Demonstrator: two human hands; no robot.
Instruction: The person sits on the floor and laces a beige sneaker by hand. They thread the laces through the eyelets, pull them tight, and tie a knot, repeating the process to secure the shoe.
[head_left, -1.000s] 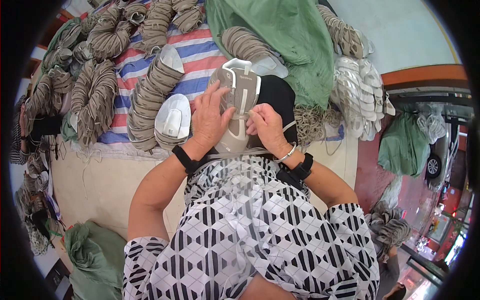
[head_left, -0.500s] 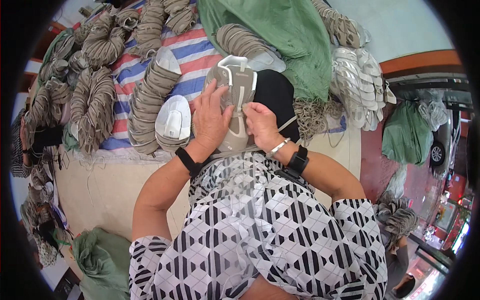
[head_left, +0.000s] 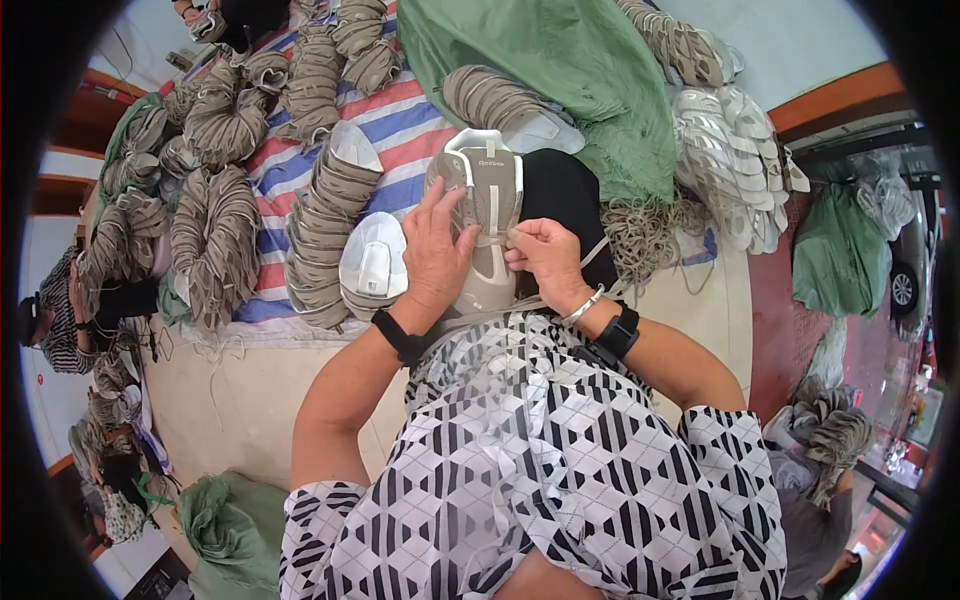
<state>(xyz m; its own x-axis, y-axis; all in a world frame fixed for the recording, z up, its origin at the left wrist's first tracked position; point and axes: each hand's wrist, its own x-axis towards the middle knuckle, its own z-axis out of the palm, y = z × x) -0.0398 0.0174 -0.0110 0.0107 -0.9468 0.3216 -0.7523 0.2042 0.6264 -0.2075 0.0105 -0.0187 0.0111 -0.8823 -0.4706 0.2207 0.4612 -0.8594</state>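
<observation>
A beige shoe upper [head_left: 484,192] with white trim and a pale tongue lies on my lap, its toe toward me. My left hand [head_left: 434,255] rests on its left side with fingers stretched out flat, the thumb near the lacing. At the right edge of the opening, my right hand [head_left: 551,262] pinches a thin beige shoelace [head_left: 489,239] between thumb and fingers. The lace crosses the tongue there. Where its end sits within the fingertips is hidden. Under the right side of the upper shows black cloth [head_left: 563,190].
Nested stacks of shoe uppers [head_left: 327,245] cover a striped sheet [head_left: 400,128] ahead and left. A green sack [head_left: 540,60] lies ahead, with a heap of laces [head_left: 640,240] at my right. White-lined uppers [head_left: 735,165] stand farther right. Other people [head_left: 62,325] sit around.
The whole view has shifted, so things appear a little lower and farther right. Both hands stay at the shoe upper, and the right hand still pinches the lace.
</observation>
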